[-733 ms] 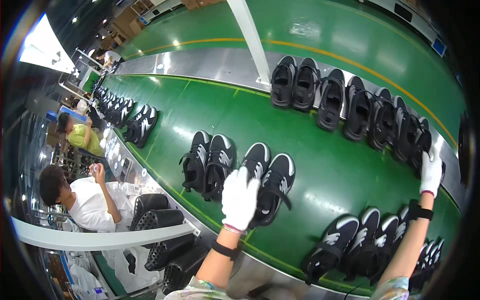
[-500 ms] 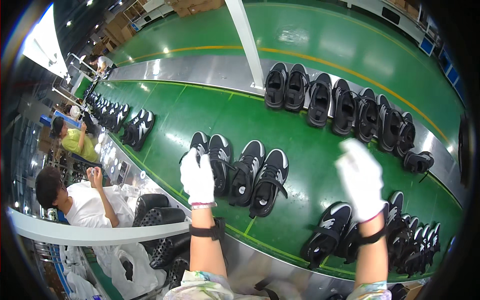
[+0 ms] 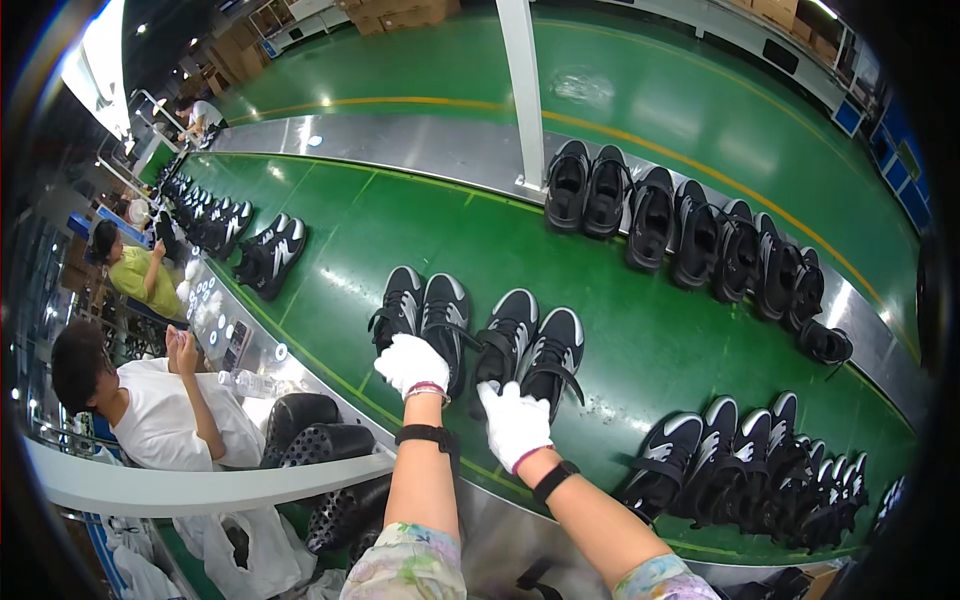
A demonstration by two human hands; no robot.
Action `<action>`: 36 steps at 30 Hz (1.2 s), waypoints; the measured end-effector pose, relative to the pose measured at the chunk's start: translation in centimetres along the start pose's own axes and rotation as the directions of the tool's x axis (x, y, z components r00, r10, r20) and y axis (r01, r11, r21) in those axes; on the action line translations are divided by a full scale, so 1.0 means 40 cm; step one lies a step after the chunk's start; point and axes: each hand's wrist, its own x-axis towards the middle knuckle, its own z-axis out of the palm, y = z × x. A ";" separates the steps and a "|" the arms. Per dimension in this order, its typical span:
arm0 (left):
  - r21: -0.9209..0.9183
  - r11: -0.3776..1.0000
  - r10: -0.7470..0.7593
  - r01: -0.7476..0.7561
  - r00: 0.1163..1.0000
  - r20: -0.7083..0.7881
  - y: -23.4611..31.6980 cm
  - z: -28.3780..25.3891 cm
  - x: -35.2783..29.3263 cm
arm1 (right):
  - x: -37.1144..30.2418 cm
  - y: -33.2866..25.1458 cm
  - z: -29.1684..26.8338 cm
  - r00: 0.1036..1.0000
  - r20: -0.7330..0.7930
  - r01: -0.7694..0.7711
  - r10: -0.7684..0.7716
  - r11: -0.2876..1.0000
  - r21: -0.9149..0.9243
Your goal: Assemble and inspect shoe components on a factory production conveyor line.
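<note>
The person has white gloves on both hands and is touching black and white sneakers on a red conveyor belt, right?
Not quite. The conveyor belt is green, not red, as the head view shows. The rest holds: the left hand and the right hand both wear white gloves, and they rest on the black and white sneakers on that belt.

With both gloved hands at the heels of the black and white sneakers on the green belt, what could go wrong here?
1. The left hand in a white glove and the right hand in a white glove each rest at a heel of the four black and white sneakers; a push might knock the pairs out of line.
2. Loose laces lie on the green conveyor belt and might snag a finger.
3. The crowded sneaker cluster sits near the right forearm, which might brush it.
</note>
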 end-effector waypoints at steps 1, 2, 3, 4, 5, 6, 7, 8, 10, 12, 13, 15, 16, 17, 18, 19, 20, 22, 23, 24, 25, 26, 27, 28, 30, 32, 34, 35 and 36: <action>-0.008 1.000 -0.011 0.011 1.000 0.005 0.003 0.003 0.004 | 0.010 0.006 0.004 1.000 -0.006 -0.001 0.001 1.000 0.011; -0.017 1.000 -0.019 0.019 1.000 0.005 0.006 0.005 0.006 | 0.016 0.012 0.005 1.000 -0.016 0.012 -0.012 0.999 0.037; -0.027 0.999 -0.027 0.027 1.000 0.002 0.011 0.004 0.007 | 0.021 0.020 0.001 1.000 0.014 -0.016 0.015 0.996 0.086; -0.022 0.999 -0.025 0.025 1.000 -0.002 0.015 0.001 0.007 | 0.023 0.025 -0.004 0.997 0.058 -0.056 0.049 0.990 0.131; -0.052 0.998 -0.036 0.034 0.999 -0.031 0.021 -0.005 0.003 | 0.020 0.038 -0.013 0.997 0.072 -0.036 0.027 0.992 0.121; -0.078 0.996 -0.050 0.047 0.998 -0.036 0.028 -0.012 -0.001 | 0.011 0.052 -0.022 0.996 0.078 -0.043 0.034 0.993 0.112; -0.064 0.998 -0.021 0.020 1.000 -0.013 0.036 -0.019 -0.008 | 0.003 0.073 -0.032 0.998 0.056 -0.028 0.021 0.991 0.128; -0.087 0.996 -0.025 0.026 1.000 0.013 0.048 -0.028 -0.016 | -0.009 0.098 -0.042 0.998 0.044 -0.045 0.040 0.992 0.120; -0.113 0.992 -0.056 0.057 0.998 0.013 0.080 -0.045 -0.047 | -0.039 0.160 -0.062 1.000 0.004 -0.028 0.028 0.991 0.130; -0.147 0.989 0.032 -0.027 0.999 0.031 0.110 -0.068 -0.090 | -0.070 0.222 -0.080 0.997 -0.036 -0.069 0.073 0.992 0.102; -0.163 0.982 0.111 -0.096 0.990 0.085 0.125 -0.081 -0.117 | -0.084 0.254 -0.093 0.994 -0.040 -0.093 0.097 0.991 0.096; -0.188 0.965 0.209 -0.186 0.971 0.116 0.163 -0.095 -0.202 | -0.116 0.323 -0.122 0.990 -0.090 -0.103 0.109 0.993 0.063; -0.202 0.946 0.279 -0.252 0.953 0.115 0.189 -0.099 -0.247 | -0.136 0.358 -0.139 0.987 -0.093 -0.131 0.134 0.991 0.032; -0.215 0.927 0.335 -0.307 0.936 0.105 0.204 -0.102 -0.295 | -0.149 0.389 -0.154 0.982 -0.123 -0.138 0.141 0.990 0.035; -0.188 0.915 0.378 -0.358 0.922 0.086 0.221 -0.104 -0.346 | -0.156 0.413 -0.165 0.976 -0.113 -0.184 0.184 0.983 0.010; -0.195 0.894 0.424 -0.402 0.902 0.082 0.230 -0.107 -0.384 | -0.169 0.431 -0.175 0.969 -0.125 -0.215 0.215 0.977 0.011; -0.183 0.881 0.458 -0.437 0.883 0.099 0.233 -0.108 -0.413 | -0.176 0.440 -0.176 0.973 -0.115 -0.200 0.202 0.979 0.024; -0.209 0.887 0.438 -0.411 0.893 0.101 0.229 -0.111 -0.445 | -0.180 0.453 -0.182 0.946 -0.194 -0.247 0.259 0.965 0.085; -0.209 0.884 0.442 -0.417 0.893 0.089 0.225 -0.111 -0.452 | -0.178 0.452 -0.180 0.952 -0.178 -0.231 0.247 0.967 0.110; -0.183 0.891 0.438 -0.416 0.893 0.102 0.216 -0.110 -0.453 | -0.177 0.452 -0.181 0.967 -0.131 -0.199 0.218 0.970 0.140; -0.169 0.891 0.439 -0.422 0.895 0.076 0.200 -0.109 -0.455 | -0.177 0.452 -0.181 0.972 -0.139 -0.163 0.187 0.972 0.168; -0.142 0.893 0.437 -0.426 0.898 0.052 0.184 -0.107 -0.457 | -0.176 0.446 -0.178 0.977 -0.096 -0.172 0.190 0.970 0.172; -0.147 0.900 0.422 -0.411 0.905 0.052 0.172 -0.105 -0.459 | -0.175 0.444 -0.178 0.977 -0.098 -0.169 0.187 0.972 0.165; -0.133 0.900 0.425 -0.415 0.903 0.057 0.157 -0.101 -0.467 | -0.175 0.439 -0.174 0.973 -0.112 -0.182 0.204 0.967 0.176; -0.131 0.915 0.394 -0.382 0.916 0.078 0.139 -0.094 -0.487 | -0.172 0.421 -0.161 0.966 -0.151 -0.181 0.208 0.968 0.176; -0.159 0.918 0.380 -0.363 0.920 0.094 0.125 -0.087 -0.504 | -0.154 0.400 -0.141 0.950 -0.181 -0.219 0.256 0.955 0.201; -0.200 0.895 0.420 -0.398 0.904 0.083 0.115 -0.077 -0.511 | -0.126 0.395 -0.128 0.924 -0.091 -0.349 0.372 0.916 0.198; -0.202 0.904 0.401 -0.378 0.912 0.085 0.110 -0.070 -0.511 | -0.113 0.397 -0.128 0.926 -0.084 -0.349 0.369 0.918 0.190; -0.211 0.900 0.399 -0.382 0.916 0.041 0.104 -0.063 -0.509 | -0.102 0.402 -0.136 0.917 -0.056 -0.381 0.394 0.909 0.168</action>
